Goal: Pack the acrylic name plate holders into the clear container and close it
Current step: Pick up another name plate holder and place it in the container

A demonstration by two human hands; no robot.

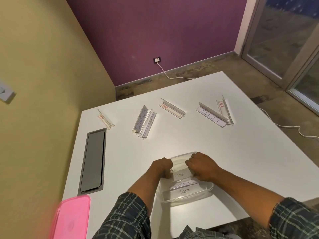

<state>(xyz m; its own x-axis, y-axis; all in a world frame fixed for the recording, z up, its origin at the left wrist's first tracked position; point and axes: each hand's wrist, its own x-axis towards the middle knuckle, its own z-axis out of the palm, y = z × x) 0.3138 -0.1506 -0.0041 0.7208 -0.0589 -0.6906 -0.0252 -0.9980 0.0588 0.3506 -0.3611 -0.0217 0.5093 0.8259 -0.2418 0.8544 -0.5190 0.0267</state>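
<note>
A clear container [206,190] sits near the table's front edge. Inside it lie name plate holders, one reading TIGER [184,191]. My left hand [161,167] and my right hand [202,165] each grip one end of a holder labelled DOG [180,175] over the container's far side. Several more acrylic holders lie farther back: one at the left [105,119], a pair with KOBAKSI [144,122], one in the middle [171,108], and a pair at the right [214,113]. A pink lid [70,218] rests at the front left corner.
The white table [224,149] has a grey cable hatch [93,161] set into its left side. A yellow wall runs close along the left. A white cable [284,125] trails over the floor beyond the right edge.
</note>
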